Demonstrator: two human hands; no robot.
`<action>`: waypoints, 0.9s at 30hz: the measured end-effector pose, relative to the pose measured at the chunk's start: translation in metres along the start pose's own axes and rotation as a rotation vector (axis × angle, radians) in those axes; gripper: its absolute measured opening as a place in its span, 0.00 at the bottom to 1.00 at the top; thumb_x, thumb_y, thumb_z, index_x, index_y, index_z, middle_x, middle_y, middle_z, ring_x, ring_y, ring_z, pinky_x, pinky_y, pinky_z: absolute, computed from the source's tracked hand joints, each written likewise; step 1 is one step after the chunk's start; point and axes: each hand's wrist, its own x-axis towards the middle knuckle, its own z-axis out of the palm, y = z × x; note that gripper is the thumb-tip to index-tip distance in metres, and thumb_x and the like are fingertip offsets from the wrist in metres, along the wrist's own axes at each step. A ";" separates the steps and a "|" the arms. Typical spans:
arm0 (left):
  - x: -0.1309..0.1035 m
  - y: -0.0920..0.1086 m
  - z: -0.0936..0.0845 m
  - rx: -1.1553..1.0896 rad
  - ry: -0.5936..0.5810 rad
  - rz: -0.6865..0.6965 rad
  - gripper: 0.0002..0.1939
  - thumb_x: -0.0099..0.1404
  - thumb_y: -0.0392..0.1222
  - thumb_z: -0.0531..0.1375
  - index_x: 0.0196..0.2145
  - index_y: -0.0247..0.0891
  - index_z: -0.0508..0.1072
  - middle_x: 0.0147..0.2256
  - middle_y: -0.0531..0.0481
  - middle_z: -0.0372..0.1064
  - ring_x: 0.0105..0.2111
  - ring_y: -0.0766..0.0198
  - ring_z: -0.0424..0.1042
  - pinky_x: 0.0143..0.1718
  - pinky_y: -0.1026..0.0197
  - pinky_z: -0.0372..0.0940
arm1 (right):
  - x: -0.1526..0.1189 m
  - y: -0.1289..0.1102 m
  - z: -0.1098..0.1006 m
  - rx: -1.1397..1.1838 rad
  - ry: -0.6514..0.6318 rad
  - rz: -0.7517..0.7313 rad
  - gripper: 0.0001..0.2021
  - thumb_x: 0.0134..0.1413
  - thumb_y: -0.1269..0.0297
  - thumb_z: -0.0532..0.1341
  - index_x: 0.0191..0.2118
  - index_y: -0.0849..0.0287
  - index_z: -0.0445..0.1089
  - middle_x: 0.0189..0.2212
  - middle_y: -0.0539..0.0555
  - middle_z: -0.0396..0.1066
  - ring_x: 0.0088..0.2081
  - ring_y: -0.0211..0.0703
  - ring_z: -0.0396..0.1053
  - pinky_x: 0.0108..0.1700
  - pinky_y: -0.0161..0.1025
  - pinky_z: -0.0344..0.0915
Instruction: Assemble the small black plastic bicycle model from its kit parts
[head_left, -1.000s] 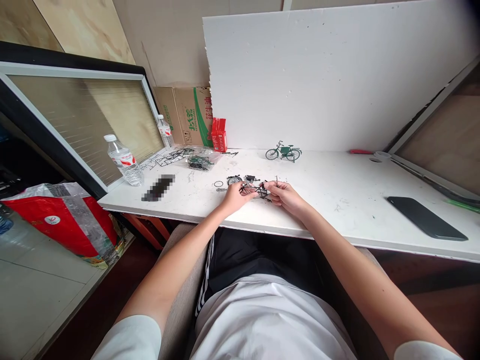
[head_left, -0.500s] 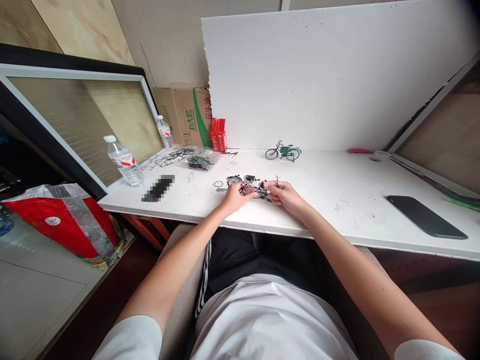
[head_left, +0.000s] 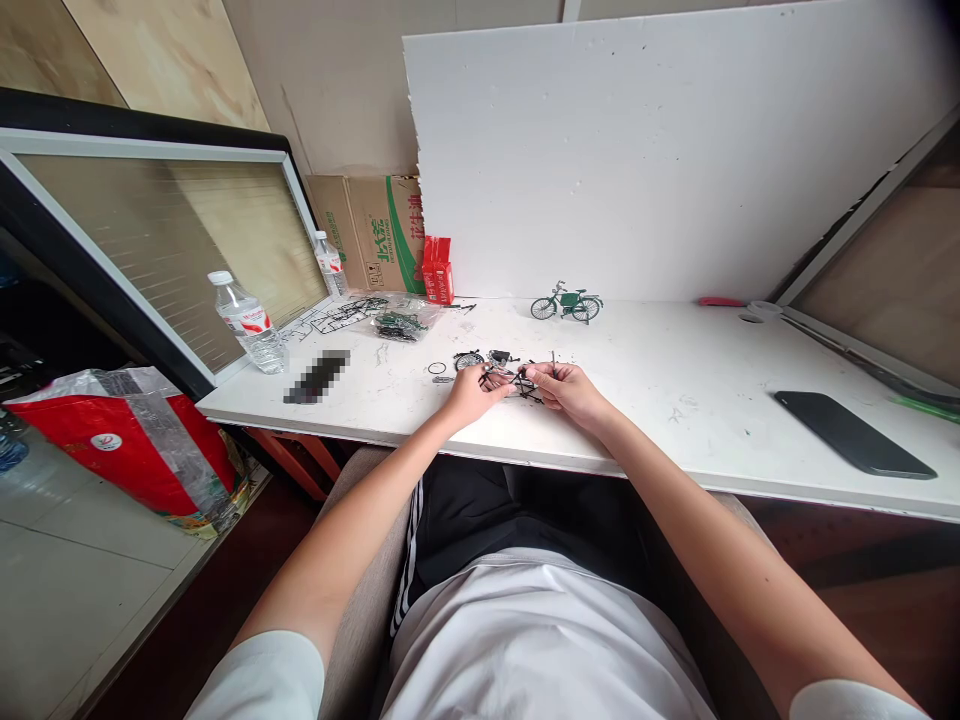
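Between my hands, just above the white table, is a small black model bicycle frame point(head_left: 529, 391). My left hand point(head_left: 474, 394) is closed on its left end. At the other end my right hand point(head_left: 564, 388) pinches a small dark part against the frame; the fingers hide most of it. Beyond my left hand lie a small model bicycle wheel point(head_left: 468, 360) and a dark loose piece point(head_left: 501, 356). A thin ring point(head_left: 436, 368) rests further left. Farther back stands a green model bicycle point(head_left: 567, 303).
At the left are a water bottle point(head_left: 249, 325), a second bottle point(head_left: 330, 265), parts frames point(head_left: 349, 314) and a clear bag of parts point(head_left: 401, 322). A red box point(head_left: 438, 270) stands before a carton point(head_left: 382, 235). A dark phone point(head_left: 853, 433) lies right. A white board point(head_left: 645, 160) stands behind.
My right fingertips have shifted slightly on the small part at the frame's right end. My left hand stays in place.
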 end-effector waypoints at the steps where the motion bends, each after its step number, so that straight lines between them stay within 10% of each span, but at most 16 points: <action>1: 0.000 0.001 0.000 0.003 0.000 0.000 0.15 0.61 0.43 0.74 0.43 0.35 0.80 0.44 0.38 0.82 0.44 0.52 0.82 0.50 0.49 0.75 | 0.000 0.000 0.000 -0.001 0.001 -0.001 0.26 0.55 0.37 0.71 0.37 0.57 0.73 0.23 0.43 0.49 0.23 0.32 0.44 0.25 0.37 0.42; 27: -0.007 0.015 0.001 0.053 -0.053 0.020 0.13 0.60 0.40 0.74 0.41 0.34 0.80 0.40 0.40 0.82 0.40 0.54 0.82 0.47 0.52 0.77 | -0.005 -0.007 0.006 0.119 -0.133 0.038 0.25 0.60 0.39 0.68 0.31 0.54 0.60 0.24 0.43 0.45 0.24 0.35 0.42 0.25 0.38 0.44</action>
